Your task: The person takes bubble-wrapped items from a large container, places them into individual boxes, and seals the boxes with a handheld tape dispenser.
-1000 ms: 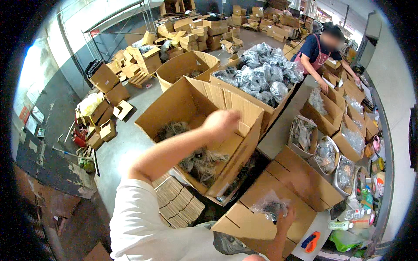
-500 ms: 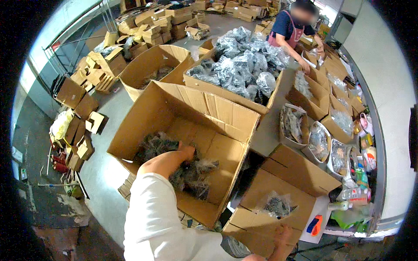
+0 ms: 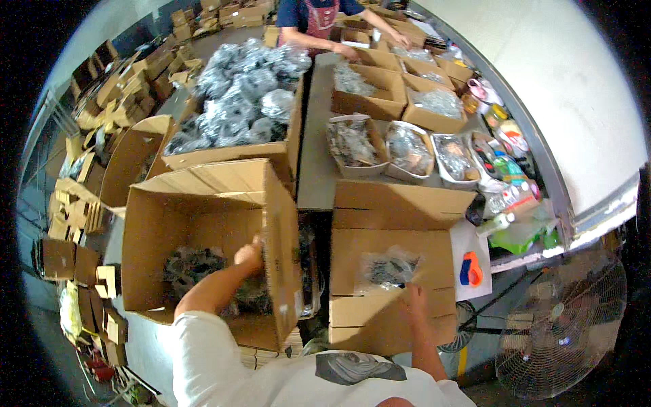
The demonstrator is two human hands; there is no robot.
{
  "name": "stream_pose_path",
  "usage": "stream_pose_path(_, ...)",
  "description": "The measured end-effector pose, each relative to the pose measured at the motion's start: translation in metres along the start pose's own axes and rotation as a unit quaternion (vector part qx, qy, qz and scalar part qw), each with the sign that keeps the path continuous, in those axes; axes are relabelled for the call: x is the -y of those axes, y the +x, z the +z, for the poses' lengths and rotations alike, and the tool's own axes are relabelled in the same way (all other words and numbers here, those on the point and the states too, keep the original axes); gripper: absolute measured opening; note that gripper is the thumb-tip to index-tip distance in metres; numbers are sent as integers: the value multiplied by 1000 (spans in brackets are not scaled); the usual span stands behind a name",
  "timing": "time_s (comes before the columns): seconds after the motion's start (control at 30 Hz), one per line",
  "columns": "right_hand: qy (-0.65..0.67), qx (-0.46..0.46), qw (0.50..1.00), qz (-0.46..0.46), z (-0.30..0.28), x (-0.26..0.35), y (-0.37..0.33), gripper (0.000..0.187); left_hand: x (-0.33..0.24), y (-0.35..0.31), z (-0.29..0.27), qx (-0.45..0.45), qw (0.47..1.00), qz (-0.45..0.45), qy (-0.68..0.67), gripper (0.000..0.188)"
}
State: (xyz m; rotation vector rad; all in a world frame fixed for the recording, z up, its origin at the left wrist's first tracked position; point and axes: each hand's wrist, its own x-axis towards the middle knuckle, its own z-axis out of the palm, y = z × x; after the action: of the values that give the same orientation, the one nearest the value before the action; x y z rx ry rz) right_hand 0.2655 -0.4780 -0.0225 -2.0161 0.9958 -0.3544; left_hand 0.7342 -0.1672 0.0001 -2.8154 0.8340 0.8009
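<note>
My left hand (image 3: 249, 255) is inside the large cardboard box (image 3: 279, 271), near its right wall and above the dark pieces in clear plastic bags (image 3: 193, 268) on its floor. The fingers are curled closed; what they hold, if anything, is hidden. At the smaller open cardboard box (image 3: 400, 197) on the right, my right hand (image 3: 415, 298) is at the near edge of a clear plastic bag (image 3: 392, 268) with dark pieces in it. Those fingers look closed too, and I cannot make out whether they grip the bag's edge.
A big carton of bagged grey pieces (image 3: 247, 91) stands behind. Smaller boxes of bagged pieces (image 3: 366, 102) line the table at far right, where a co-worker (image 3: 319, 24) reaches in. An orange and blue tape dispenser (image 3: 470, 269) lies at right, near a standing fan (image 3: 559, 325).
The view has swung right, bringing the fan in. My left hand has risen from the dark bagged pieces toward the box's right wall. My right hand has moved up to the clear bag.
</note>
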Motion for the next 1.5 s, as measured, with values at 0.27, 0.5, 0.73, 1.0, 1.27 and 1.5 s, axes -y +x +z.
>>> stream_pose_path(0.27,-282,-56,943,-169,4,49,51,91,-8,-129,-197,-445,806,94,-379,56)
stream_pose_path(0.5,-223,16,951,-212,9,38,133,66,-236,-316,-214,-25,573,44,-818,46)
stream_pose_path(0.73,7,5,983,-186,-21,-9,126,68,-385,-169,11,-283,906,301,93,38)
stream_pose_path(1.0,314,321,893,-1,-68,-18,64,83,-432,-146,94,-240,955,174,27,61)
stream_pose_path(1.27,87,410,902,-103,-28,-34,71,85,-381,-199,102,-217,894,314,-234,70)
stream_pose_path(1.5,-24,356,836,-417,-37,25,68,83,-310,-137,173,-239,797,-5,-555,63)
